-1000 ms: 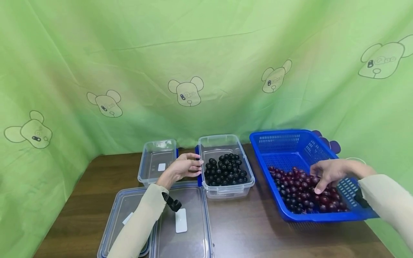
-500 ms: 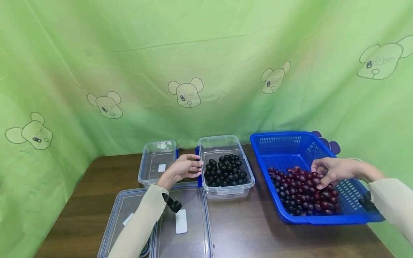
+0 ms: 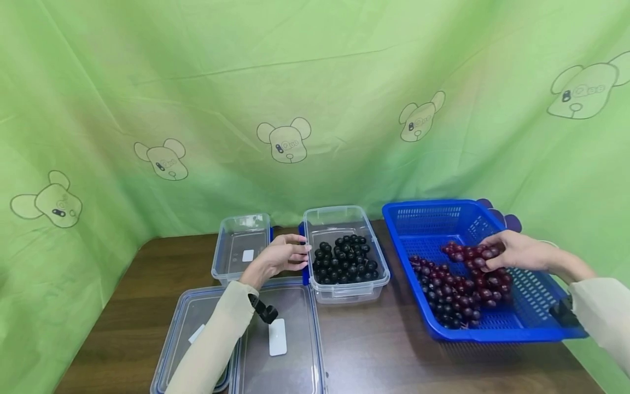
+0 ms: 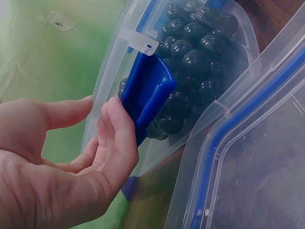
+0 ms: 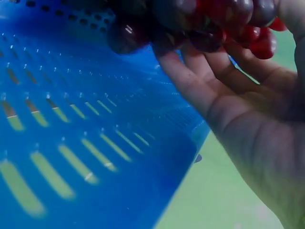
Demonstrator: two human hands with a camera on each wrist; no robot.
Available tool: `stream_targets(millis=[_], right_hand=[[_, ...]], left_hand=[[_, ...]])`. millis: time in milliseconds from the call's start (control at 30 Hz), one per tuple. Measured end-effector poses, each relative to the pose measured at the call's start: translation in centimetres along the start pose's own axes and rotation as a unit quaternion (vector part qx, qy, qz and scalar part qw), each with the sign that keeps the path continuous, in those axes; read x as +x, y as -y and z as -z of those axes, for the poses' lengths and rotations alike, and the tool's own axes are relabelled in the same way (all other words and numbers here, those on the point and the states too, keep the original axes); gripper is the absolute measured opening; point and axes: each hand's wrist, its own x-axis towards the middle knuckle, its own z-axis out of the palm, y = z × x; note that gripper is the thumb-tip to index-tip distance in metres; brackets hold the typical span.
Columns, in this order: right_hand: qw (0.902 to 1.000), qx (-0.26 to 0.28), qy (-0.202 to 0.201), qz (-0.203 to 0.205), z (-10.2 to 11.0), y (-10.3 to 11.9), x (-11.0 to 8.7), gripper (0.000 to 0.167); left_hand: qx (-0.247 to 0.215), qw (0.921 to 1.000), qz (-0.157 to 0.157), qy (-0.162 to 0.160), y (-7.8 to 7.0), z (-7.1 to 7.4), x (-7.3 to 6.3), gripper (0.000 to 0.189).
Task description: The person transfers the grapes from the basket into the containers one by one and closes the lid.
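Observation:
My right hand (image 3: 524, 253) grips a bunch of red grapes (image 3: 492, 285) over the right part of the blue perforated basket (image 3: 512, 334). In the right wrist view, curled fingers (image 5: 186, 78) pass beneath the red grapes (image 5: 228, 14). Dark purple grapes (image 3: 445, 293) lie in the basket's left part. My left hand (image 3: 280, 256) rests at the left side of a clear plastic container (image 3: 351, 293), which holds black grapes (image 3: 346, 265). The left wrist view shows its loosely bent fingers (image 4: 121, 136) touching the container's blue latch flap (image 4: 147, 86).
A smaller clear container (image 3: 241, 241) stands left of the filled one. Two clear lids lie in front, a large lid (image 3: 295, 306) and another lid (image 3: 179, 317) partly under the left sleeve. The green curtain (image 3: 344, 180) hangs behind the wooden table (image 3: 384, 355).
My right hand has lifted a bunch of red grapes apart from the others, baring more of the basket floor below. The left hand has stayed at the container's side.

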Motion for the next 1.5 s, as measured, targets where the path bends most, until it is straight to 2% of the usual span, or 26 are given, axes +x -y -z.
stream_targets(millis=[133,333,567,733,1000,1267,1400,1500], right_hand=[[0.9994,-0.006,-0.034,-0.004,0.0,0.4,0.2,0.060],[0.9956,-0.042,-0.084,0.004,-0.2,0.8,0.4,0.061],[0.9917,0.004,-0.126,0.023,-0.4,1.7,0.7,0.041],[0.9861,0.033,-0.161,0.025,-0.1,2.2,0.9,0.047],[0.9704,0.093,-0.218,0.045,0.5,3.5,0.7,0.036],[0.9499,0.166,-0.259,0.054,1.0,6.4,1.0,0.041],[0.9405,0.198,-0.268,0.070,0.8,8.1,1.5,0.047],[0.9362,0.219,-0.256,0.098,0.6,9.3,2.0,0.046]], left_hand=[[0.004,1.0000,0.000,0.003,-0.1,0.1,0.2,0.051],[-0.005,1.0000,0.005,-0.001,0.0,0.1,0.2,0.045],[-0.007,1.0000,0.007,0.000,-0.1,0.0,0.0,0.043],[-0.007,0.9999,0.007,-0.002,-0.1,0.0,0.0,0.043],[-0.006,1.0000,0.007,-0.002,-0.1,0.0,-0.1,0.044],[-0.002,1.0000,0.006,-0.002,0.0,-0.2,-0.3,0.049],[-0.002,1.0000,0.003,-0.003,0.0,-0.2,-0.2,0.047],[-0.002,1.0000,0.001,-0.004,-0.1,-0.2,-0.2,0.045]])
